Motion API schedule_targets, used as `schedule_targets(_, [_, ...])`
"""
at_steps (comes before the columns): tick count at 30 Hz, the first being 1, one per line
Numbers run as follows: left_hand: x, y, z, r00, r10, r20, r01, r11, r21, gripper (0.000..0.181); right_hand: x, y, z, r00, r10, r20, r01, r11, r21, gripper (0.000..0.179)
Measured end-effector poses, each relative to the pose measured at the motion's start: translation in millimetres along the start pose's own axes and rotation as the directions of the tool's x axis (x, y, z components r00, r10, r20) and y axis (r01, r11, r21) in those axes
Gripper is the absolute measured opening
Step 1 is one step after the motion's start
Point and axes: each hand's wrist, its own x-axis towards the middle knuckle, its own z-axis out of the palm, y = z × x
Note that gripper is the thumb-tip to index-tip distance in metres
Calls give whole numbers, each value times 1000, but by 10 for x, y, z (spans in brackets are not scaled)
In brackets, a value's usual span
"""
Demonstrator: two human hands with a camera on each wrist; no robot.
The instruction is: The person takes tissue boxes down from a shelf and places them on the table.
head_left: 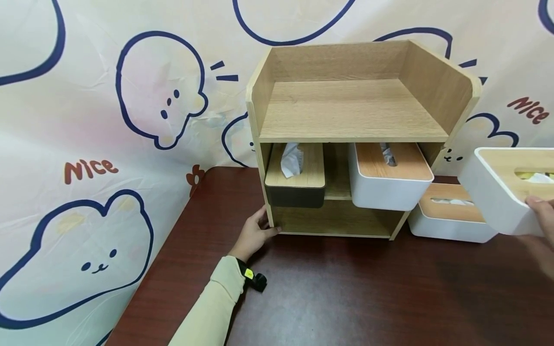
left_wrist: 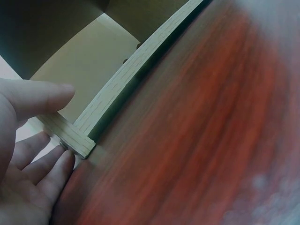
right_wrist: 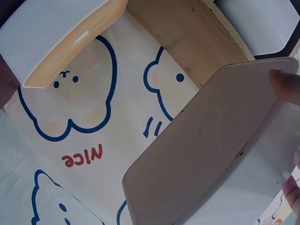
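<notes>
My left hand [head_left: 253,235] holds the lower left corner of a small wooden shelf [head_left: 333,110]. In the left wrist view, the thumb [left_wrist: 51,96] lies on the inner side of the side panel and the fingers are bent behind its outer side. At the right edge of the head view, my right hand [head_left: 546,223], partly cut off, grips a white tissue box [head_left: 497,197] with a light wood lid. That box is held up above the table. The right wrist view shows the box's flat underside [right_wrist: 187,145] and my right thumb at its edge.
On the shelf's middle level sit a black tissue box [head_left: 295,197] at left and a white tissue box [head_left: 389,192] at right. Another white tissue box [head_left: 450,228] rests on the dark red table [head_left: 346,288] beside the shelf. A cartoon-printed cloth [head_left: 86,134] hangs behind.
</notes>
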Motion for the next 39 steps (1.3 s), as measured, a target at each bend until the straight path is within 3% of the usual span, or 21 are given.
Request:
schedule_targets(2, [-5, 5, 0, 1000, -6, -4, 6, 1000, -1, 79, -16, -4, -13, 999, -46, -5, 46, 999, -26, 66])
schedule_targets(7, [-24, 0, -5, 1000, -21, -13, 21, 1000, 0, 80, 8, -102, -30, 1000, -7, 11, 7, 1000, -19, 70])
schedule_targets(10, [-40, -19, -16, 999, -25, -20, 25, 1000, 10, 80, 15, -153, -2, 1000, -3, -28, 3, 1000, 2, 67])
schedule_targets(13, [-52, -35, -28, 1000, -24, -19, 24, 1000, 6, 81, 2, -182, 57, 993, -14, -120, 18, 999, 33, 61])
schedule_targets(19, [-50, -40, -43, 1000, -16, -27, 16, 1000, 9, 80, -20, -194, 46, 991, -46, -123, 49, 999, 20, 61])
schedule_targets(24, [-24, -17, -38, 999, -16, -37, 16, 1000, 10, 79, -8, -223, 86, 980, -49, -190, 57, 998, 36, 58])
schedule_targets(28, [-5, -14, -40, 999, -20, -37, 20, 1000, 10, 79, -13, -256, 53, 989, -33, -146, 38, 999, 30, 60])
schedule_targets(35, [16, -21, -45, 1000, -5, -23, 6, 1000, 11, 80, -29, -296, 95, 975, -18, -223, 34, 997, 68, 57])
schedule_targets(39, [23, -17, -43, 1000, -4, -24, 4, 1000, 8, 80, -49, -315, 88, 977, -27, -211, 41, 997, 63, 58])
